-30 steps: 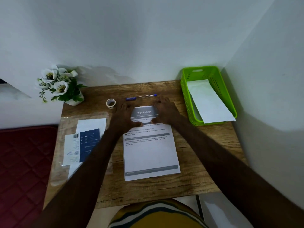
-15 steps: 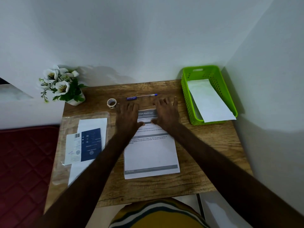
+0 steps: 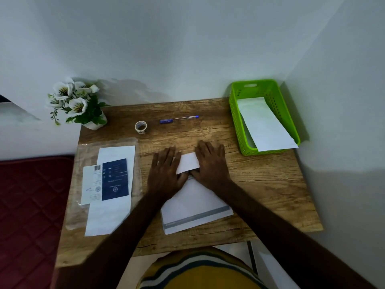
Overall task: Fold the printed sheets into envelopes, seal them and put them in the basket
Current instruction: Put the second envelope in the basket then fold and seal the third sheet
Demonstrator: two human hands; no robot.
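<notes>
The printed sheet (image 3: 194,202) lay flat near the middle of the tabletop (image 3: 260,184), its far end turned over toward the person so that the white back of the flap showed between the two hands. The left hand (image 3: 164,174) and the right hand (image 3: 211,165) were both laid flat on that flap, fingers straight and spread, nothing being gripped; each grip was slack and open, only pressure being applied. The step in hand was judged to be the creasing of the first fold. It would be done well if the flap's side edges were first lined up with the sheet's long edges, since any skew would probably be carried into the later folds. The crease would best be pressed from the middle outward to both sides, with one palm kept down so that the paper could not slide on the wood. The roll of tape (image 3: 141,127) stood beyond the hands, near the pen (image 3: 179,119), within reach for sealing. The green basket (image 3: 288,113), at the far right corner, already held a white folded paper (image 3: 264,126).
</notes>
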